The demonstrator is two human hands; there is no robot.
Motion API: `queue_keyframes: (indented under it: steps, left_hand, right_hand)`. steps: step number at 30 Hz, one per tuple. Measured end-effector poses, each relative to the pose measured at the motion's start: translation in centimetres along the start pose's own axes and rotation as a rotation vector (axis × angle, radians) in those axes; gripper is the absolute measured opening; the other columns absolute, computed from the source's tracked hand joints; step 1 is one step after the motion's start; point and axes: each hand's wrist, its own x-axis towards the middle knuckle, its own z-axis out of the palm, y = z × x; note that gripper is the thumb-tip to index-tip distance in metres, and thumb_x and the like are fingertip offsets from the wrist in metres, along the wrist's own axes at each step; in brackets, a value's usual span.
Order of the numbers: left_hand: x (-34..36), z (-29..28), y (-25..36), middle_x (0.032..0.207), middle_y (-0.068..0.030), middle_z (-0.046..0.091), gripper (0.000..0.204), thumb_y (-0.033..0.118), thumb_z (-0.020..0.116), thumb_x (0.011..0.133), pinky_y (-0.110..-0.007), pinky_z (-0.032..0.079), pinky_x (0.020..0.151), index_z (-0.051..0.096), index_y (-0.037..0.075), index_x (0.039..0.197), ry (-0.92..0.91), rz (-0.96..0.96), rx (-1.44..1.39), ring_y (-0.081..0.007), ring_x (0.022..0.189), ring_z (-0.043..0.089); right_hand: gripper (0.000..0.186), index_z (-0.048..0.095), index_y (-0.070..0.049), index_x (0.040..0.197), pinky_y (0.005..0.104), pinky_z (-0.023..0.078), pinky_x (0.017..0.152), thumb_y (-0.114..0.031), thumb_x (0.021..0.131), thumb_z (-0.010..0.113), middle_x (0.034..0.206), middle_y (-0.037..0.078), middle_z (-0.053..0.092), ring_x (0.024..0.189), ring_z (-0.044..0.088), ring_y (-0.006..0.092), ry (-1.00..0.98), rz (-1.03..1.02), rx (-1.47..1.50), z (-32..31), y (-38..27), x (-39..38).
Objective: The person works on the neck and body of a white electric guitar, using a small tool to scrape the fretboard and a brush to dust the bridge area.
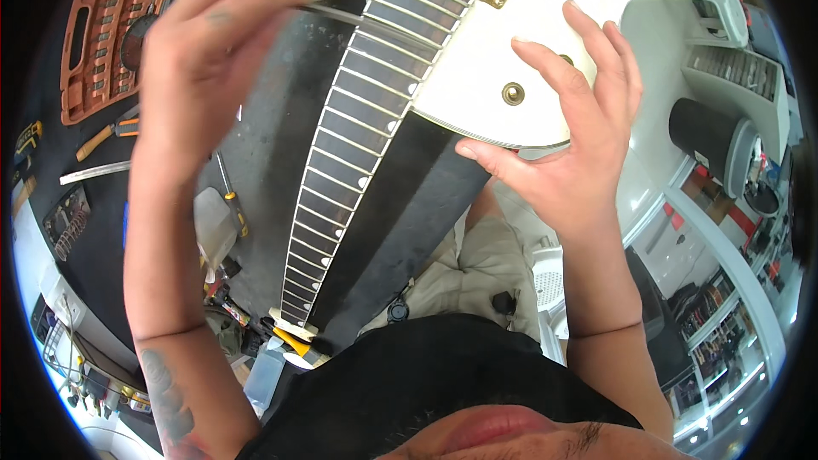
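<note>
A white guitar (473,60) with gold hardware lies face up, its fretted neck (341,153) running down toward me, no strings visible along it. My left hand (209,60), blurred at the upper left, pinches a thin rod-like tool (336,13) that reaches across the top frets. My right hand (579,132) has its fingers spread over the body beside a small knob (512,94), with the thumb at the lower edge.
A dark work surface (264,196) carries an orange tool case (102,77), screwdrivers (234,204) and other tools at the left. A dark cylindrical bin (707,140) and glass-fronted shelving (716,324) stand at the right.
</note>
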Motion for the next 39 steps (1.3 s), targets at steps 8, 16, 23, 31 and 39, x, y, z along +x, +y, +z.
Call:
queue_keyframes:
  steps: [8,16,23,31,39]
  left_hand:
    - [0.0,0.4,0.8,0.117,-0.0119,0.077,0.022,-0.009,0.078,0.098,-0.034,0.06,0.093,0.081,0.001,0.118,0.016,0.035,-0.004,-0.0259,0.106,0.076]
    - [0.5,1.1,1.6,0.117,-0.0109,0.077,0.022,-0.008,0.078,0.097,-0.034,0.06,0.093,0.081,0.0,0.118,0.016,0.038,0.001,-0.026,0.106,0.076]
    - [1.7,2.1,3.3,0.115,-0.0129,0.076,0.022,-0.008,0.078,0.097,-0.034,0.059,0.092,0.081,0.001,0.117,0.024,0.101,-0.03,-0.0282,0.108,0.076]
    - [1.0,0.7,2.8,0.117,-0.0119,0.077,0.023,-0.01,0.077,0.098,-0.033,0.06,0.092,0.081,-0.002,0.119,0.002,0.118,0.044,-0.0245,0.105,0.076]
    - [1.0,0.6,3.0,0.117,-0.0127,0.077,0.023,-0.008,0.078,0.098,-0.036,0.061,0.092,0.081,0.0,0.119,-0.041,0.045,-0.016,-0.0268,0.106,0.076]
  right_hand:
    - [0.089,0.079,-0.016,0.138,0.0613,0.036,0.129,-0.049,0.06,0.107,0.168,0.014,0.058,0.158,0.043,0.0483,-0.004,0.007,0.0,0.0,0.0,0.0]
    - [0.088,0.079,-0.016,0.137,0.0609,0.036,0.129,-0.048,0.059,0.107,0.168,0.014,0.058,0.159,0.041,0.0481,-0.002,0.044,-0.006,-0.1,-0.1,-0.1]
    - [0.091,0.079,-0.016,0.137,0.0612,0.036,0.129,-0.044,0.056,0.108,0.168,0.014,0.058,0.158,0.042,0.0484,-0.002,0.047,0.001,-0.1,-0.5,0.0]
    - [0.09,0.079,-0.016,0.137,0.0615,0.037,0.129,-0.048,0.058,0.107,0.167,0.014,0.059,0.157,0.043,0.0486,0.005,0.046,-0.001,0.0,-0.6,0.0]
    - [0.088,0.08,-0.015,0.137,0.0615,0.037,0.128,-0.049,0.06,0.106,0.168,0.014,0.058,0.157,0.043,0.0487,0.006,0.053,0.0,0.1,-0.6,0.1]
